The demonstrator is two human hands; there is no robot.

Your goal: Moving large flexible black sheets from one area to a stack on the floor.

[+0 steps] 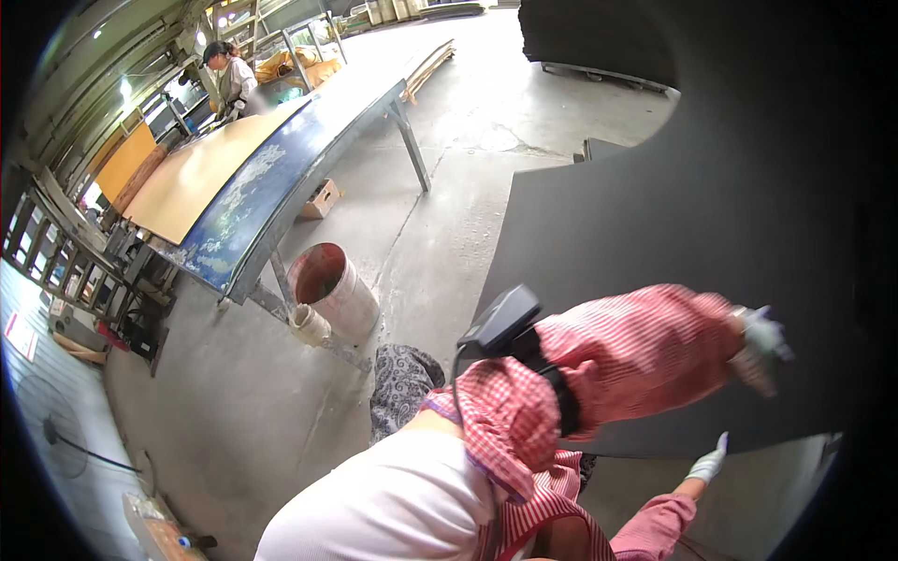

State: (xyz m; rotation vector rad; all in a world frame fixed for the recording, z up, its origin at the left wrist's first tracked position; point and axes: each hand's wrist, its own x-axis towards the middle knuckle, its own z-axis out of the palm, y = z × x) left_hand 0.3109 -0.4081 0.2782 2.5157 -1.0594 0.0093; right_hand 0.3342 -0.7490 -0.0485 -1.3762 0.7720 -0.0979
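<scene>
A large dark grey, flat sheet fills the right side, its near edge running past my body. Over it reaches my left hand in a pale glove, its fingers apart and somewhat blurred; I cannot tell whether it touches the surface. A red-checked sleeve covers that arm, with a black strapped-on device near the elbow. My right hand, also in a white glove, is at the sheet's near edge with one digit stretched out over it. Its other fingers are mostly hidden.
A long blue-topped table with a tan sheet stands at the left. Near its leg are a whitish bucket with a reddish inside and a small pale container. Another person stands behind the table. A dark stack sits far off.
</scene>
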